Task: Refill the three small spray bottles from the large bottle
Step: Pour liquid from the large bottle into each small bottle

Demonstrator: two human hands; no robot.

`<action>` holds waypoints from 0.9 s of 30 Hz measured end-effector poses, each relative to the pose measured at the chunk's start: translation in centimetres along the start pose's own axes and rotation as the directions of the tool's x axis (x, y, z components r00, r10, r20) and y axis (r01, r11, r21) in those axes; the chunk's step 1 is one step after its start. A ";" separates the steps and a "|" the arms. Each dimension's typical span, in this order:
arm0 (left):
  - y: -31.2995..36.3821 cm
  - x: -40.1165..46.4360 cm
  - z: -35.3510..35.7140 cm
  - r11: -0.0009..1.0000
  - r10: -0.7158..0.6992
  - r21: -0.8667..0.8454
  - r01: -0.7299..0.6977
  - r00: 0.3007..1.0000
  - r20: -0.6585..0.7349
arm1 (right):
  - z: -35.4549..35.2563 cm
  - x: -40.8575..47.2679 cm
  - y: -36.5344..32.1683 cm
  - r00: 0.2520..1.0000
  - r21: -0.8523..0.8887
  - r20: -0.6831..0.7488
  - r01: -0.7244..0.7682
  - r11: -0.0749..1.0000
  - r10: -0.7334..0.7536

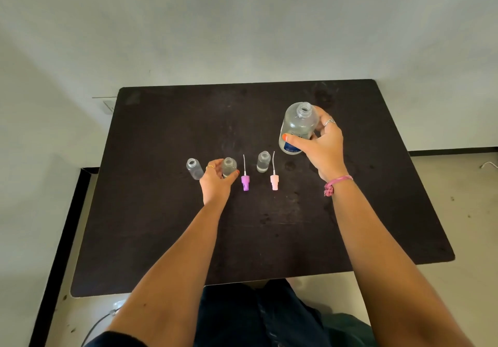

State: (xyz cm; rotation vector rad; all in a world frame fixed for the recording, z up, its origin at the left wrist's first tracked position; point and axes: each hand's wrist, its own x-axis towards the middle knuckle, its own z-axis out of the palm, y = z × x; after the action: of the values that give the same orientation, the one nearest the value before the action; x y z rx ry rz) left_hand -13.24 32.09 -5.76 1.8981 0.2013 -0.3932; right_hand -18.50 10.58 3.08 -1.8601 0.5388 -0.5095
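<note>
A dark, scuffed rectangular table (167, 225) stands against a pale wall. Three small clear plastic bottles, uncapped: left hand (215, 182) grips the middle one (229, 167). Two sprayer caps lie flat, one purple (245, 182), one pink (274, 182). Right hand (322, 146) grips the large clear bottle (296, 127).

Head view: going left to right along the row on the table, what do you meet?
Leftmost small bottle → left hand gripping the second small bottle → purple spray cap → third small bottle → pink spray cap → large bottle held in the right hand.
</note>
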 end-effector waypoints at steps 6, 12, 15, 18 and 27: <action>-0.2 0.6 0.0 0.999 -0.016 0.031 0.016 1.000 -0.016 | 0.8 -0.2 0.7 1.000 -0.021 -0.018 -0.019 1.000 0.018; -0.4 0.7 -0.1 0.999 -0.010 0.051 0.010 1.000 0.002 | 1.2 -0.1 1.3 0.999 -0.056 -0.028 -0.025 0.998 0.023; -0.2 0.1 -0.5 0.996 0.020 0.082 -0.021 1.000 0.014 | 1.3 -0.2 1.2 0.999 -0.060 -0.039 -0.027 0.998 0.025; 0.0 -0.7 -1.4 0.988 0.080 0.130 -0.080 0.997 0.004 | 1.3 -0.1 1.1 0.999 -0.053 -0.039 -0.020 0.998 0.018; 0.6 -1.1 -6.2 0.669 0.686 0.458 -0.586 0.723 -0.077 | 1.7 -0.1 0.1 0.998 -0.039 -0.058 -0.012 0.999 0.010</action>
State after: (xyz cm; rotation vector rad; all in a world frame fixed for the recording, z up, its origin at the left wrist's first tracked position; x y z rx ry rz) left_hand -12.99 37.76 -2.90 2.2739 -0.4351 0.3235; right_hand -17.62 11.85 2.44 -1.8833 0.6009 -0.5500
